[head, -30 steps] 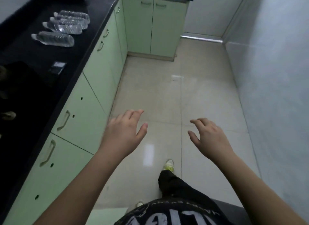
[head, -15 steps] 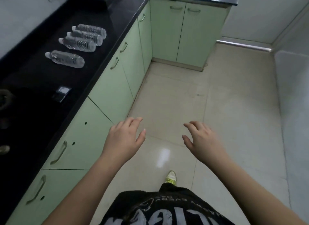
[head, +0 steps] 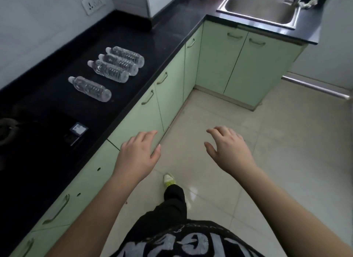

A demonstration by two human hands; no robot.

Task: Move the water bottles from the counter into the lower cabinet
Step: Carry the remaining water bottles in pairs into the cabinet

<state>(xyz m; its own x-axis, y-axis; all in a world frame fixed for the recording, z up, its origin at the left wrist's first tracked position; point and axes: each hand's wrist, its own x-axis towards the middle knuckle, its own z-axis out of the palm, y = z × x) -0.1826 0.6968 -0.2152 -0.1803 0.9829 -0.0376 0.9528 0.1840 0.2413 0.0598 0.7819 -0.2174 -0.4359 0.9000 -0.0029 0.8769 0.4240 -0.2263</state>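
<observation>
Nearest the camera, a black shirt with pale lettering [head: 183, 243] is seen at the lower edge, and beyond it a dark trouser leg ending in a yellow-green shoe [head: 169, 179] set on the pale tiled floor [head: 267, 142]. Both bare forearms are stretched forward above that floor. The left hand [head: 136, 155] is held palm down just in front of the green lower cabinet doors [head: 141, 121] under the black counter [head: 47, 134]; its fingers are relaxed and lightly spread, and nothing is held. The right hand [head: 228, 147] is held over the floor, well apart from the counter, with fingers loosely curved and spread, and nothing is gripped by it either.

On the counter, nearest the person, the edge of a gas burner [head: 6, 128] is seen at the far left, and a small dark card with a pale label [head: 78, 129] lies closer to the counter's front edge. Farther along the counter, a single clear water bottle [head: 89, 88] lies on its side, white cap toward the wall. Beyond it, three more water bottles [head: 118, 65] lie on their sides, packed side by side and touching, caps likewise toward the wall. All the cabinet doors below the counter are closed.

At the far end, the counter turns a corner, where a steel sink [head: 261, 10] is set into it. A white wall socket [head: 93, 3] is mounted on the wall above the counter.
</observation>
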